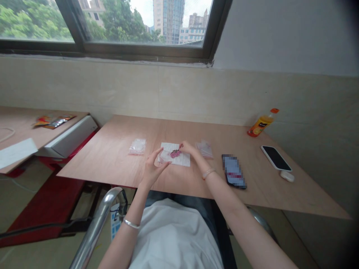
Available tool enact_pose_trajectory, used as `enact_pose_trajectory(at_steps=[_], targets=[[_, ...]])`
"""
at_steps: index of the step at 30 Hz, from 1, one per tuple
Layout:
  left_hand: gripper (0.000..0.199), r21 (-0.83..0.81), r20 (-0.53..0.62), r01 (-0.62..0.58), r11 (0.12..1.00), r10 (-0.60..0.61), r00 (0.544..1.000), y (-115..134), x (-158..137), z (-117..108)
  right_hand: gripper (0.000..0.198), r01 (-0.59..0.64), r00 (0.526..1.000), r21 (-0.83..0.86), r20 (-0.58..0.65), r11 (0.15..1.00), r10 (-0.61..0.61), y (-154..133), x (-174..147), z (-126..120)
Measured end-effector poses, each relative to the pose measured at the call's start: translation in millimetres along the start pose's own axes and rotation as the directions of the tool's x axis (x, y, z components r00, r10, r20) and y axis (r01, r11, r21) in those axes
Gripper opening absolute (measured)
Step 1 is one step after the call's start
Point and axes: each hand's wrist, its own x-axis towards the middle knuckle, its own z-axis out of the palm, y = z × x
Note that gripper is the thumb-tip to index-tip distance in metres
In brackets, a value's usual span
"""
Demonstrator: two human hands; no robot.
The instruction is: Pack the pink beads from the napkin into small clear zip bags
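Pink beads [175, 154] on white paper [183, 161].
Left hand [153, 167]: thumb and fingers apart, at paper's edge; right hand [188, 148]: beside beads, grip indiscernible.

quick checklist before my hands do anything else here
1. Pink beaded piece on the white paper: ok, it lies within the sheet's edges.
2. Right hand grip: cannot tell, its fingers are at the piece's upper right, too small to see what they pinch.
3. Left hand steadying the paper: cannot tell, thumb and forefinger are spread near its left side.
4. Plastic bags off the paper: ok, left bag and right bag lie on either side.
5. Drink bottle away from the paper: ok, it is near the wall.
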Motion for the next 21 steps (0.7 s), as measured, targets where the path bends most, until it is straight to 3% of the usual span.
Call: enact_pose_trajectory(at_steps=[14,21], targets=[[0.054,0.031,0.018,0.041,0.999,-0.042,0.999,3,-1,-1,0.029,0.094,0.99,0.067,0.095,0.993,-0.1,-13,-13,-5],[0.054,0.039,0.021,0.037,0.999,-0.037,0.999,3,-1,-1,0.025,0.168,0.983,0.096,0.061,0.981,-0.175,-21,-16,-12]])
